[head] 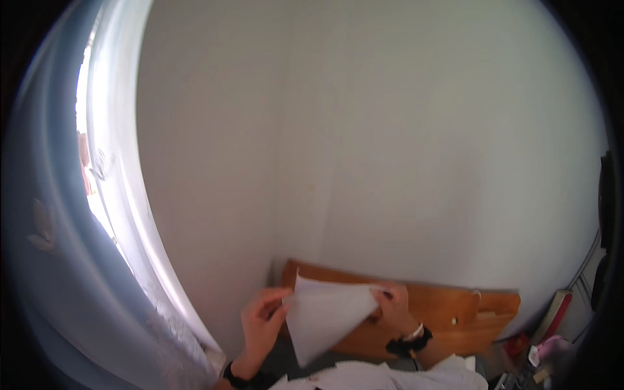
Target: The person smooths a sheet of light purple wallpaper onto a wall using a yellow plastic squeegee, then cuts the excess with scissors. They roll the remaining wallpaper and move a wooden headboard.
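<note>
A white sheet of paper (pixel 327 314) is held up in front of me, above a wooden desk. It hangs at a slant, with a corner pointing down and its upper left corner curling up. At its left edge are the thumb and finger of my left hand (pixel 261 317), which wears a dark band on the wrist. My right hand (pixel 394 307) pinches the upper right corner. A black scrunchie (pixel 409 342) and a pale band circle that wrist. The paper hides part of the desk behind it.
The orange-brown wooden desk (pixel 434 304) stands against a pale wall (pixel 390 146). A small whitish item (pixel 454 321) lies on it. Left are a bright window (pixel 109 146) and a blue-grey curtain (pixel 53 273). A red-and-white box-like object (pixel 553 314) and a pink item (pixel 553 346) sit right.
</note>
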Demonstrator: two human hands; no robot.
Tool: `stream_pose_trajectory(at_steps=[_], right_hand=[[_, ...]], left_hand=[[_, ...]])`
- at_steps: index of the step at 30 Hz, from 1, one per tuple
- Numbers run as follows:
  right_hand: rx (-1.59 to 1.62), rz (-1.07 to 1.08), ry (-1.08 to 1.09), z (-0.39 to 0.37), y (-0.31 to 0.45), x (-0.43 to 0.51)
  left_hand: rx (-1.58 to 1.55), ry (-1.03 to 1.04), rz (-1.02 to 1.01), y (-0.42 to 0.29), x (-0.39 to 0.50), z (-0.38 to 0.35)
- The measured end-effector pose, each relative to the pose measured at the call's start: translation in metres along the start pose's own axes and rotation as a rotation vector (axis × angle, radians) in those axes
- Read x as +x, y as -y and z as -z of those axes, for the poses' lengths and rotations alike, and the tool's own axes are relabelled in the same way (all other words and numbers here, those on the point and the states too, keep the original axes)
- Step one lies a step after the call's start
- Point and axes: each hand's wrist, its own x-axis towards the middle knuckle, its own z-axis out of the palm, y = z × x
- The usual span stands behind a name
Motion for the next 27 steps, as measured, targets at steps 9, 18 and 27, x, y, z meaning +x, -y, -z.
stream_pose_trajectory(at_steps=[9,18,27], right_hand=[[0.12,0.3,0.109,0.005,0.006,0.001],[-0.023,0.153,0.144,0.016,-0.003,-0.032],[0.021,0.087,0.409,-0.029,-0.033,-0.057]], left_hand=[[0.562,-0.059,-0.232,-0.015,-0.036,0.008],[0.454,-0.256,-0.349,-0.028,-0.031,0.015],[0.679,0.955,-0.843,-0.075,0.03,-0.046]])
